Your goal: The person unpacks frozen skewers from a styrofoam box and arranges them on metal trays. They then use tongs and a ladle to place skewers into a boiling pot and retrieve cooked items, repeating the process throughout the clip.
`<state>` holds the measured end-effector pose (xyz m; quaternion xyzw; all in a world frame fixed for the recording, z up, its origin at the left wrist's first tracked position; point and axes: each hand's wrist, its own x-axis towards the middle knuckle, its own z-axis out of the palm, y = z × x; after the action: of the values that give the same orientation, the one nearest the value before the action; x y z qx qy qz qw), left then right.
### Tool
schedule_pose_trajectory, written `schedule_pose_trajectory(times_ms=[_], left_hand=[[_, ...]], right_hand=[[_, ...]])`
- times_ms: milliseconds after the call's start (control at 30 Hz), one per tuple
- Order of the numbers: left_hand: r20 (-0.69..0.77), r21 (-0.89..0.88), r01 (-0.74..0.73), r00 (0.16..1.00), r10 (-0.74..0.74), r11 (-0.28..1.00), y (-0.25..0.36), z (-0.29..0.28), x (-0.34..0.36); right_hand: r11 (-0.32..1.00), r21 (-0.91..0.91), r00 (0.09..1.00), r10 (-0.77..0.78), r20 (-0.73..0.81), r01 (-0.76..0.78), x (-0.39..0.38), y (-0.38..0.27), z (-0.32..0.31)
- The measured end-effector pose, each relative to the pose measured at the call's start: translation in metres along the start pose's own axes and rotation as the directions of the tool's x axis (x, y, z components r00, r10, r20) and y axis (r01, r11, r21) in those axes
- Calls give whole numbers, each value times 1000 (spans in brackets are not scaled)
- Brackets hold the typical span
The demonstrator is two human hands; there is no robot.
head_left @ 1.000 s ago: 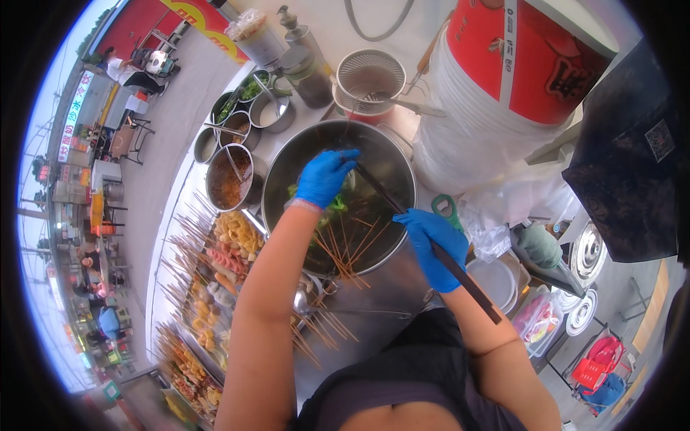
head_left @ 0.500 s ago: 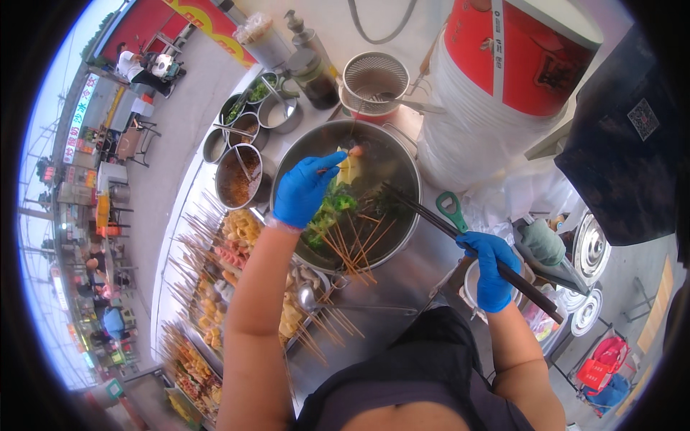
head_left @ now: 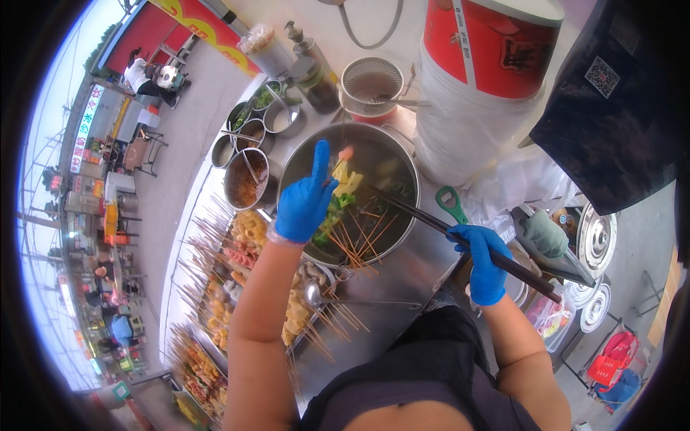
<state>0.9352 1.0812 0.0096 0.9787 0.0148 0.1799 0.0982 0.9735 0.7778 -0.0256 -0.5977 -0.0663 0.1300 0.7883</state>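
Observation:
Over the pot's left side is my blue-gloved left hand, its index finger pointing away from me. Its thumb and other fingers close at the end of a food skewer with yellow pieces and a pink tip; the grip itself is partly hidden. My right hand, also blue-gloved, wraps round long dark chopsticks, whose tips reach into the pot. The large metal pot holds dark broth, green leaves and several bamboo skewers with their sticks leaning on the near rim.
Left of the pot stand seasoning bowls and trays of skewered food. Behind it are a wire strainer and a sauce bottle. A bagged stack of red-and-white paper tubs rises at right, near a green-handled peeler. A ladle lies in front.
My left index finger has straightened away from the skewer it was bent toward. The chopstick tips have shifted slightly left in the pot. The whole view has turned a little.

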Motion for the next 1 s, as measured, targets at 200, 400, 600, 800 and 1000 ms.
schedule_pose_trajectory(times_ms=[200, 400, 600, 800, 1000], left_hand=[[137, 226, -313, 948, 288, 922, 18, -5, -16], [76, 157, -380, 925, 372, 912, 23, -20, -23], [-224, -272, 21, 971, -85, 962, 20, -61, -18], [-346, -767, 149, 723, -597, 625, -18, -95, -7], [-215, -959, 100, 348, -913, 264, -119, -83, -93]], right_hand=[[985, 136, 984, 120, -132, -102, 9, 10, 19], [986, 166, 986, 32, -167, -4, 6, 3, 2], [988, 143, 985, 78, -153, -56, -2, 4, -13], [986, 161, 978, 72, -197, -40, 4, 0, -13], [987, 150, 968, 94, -233, -60, 13, -8, -13]])
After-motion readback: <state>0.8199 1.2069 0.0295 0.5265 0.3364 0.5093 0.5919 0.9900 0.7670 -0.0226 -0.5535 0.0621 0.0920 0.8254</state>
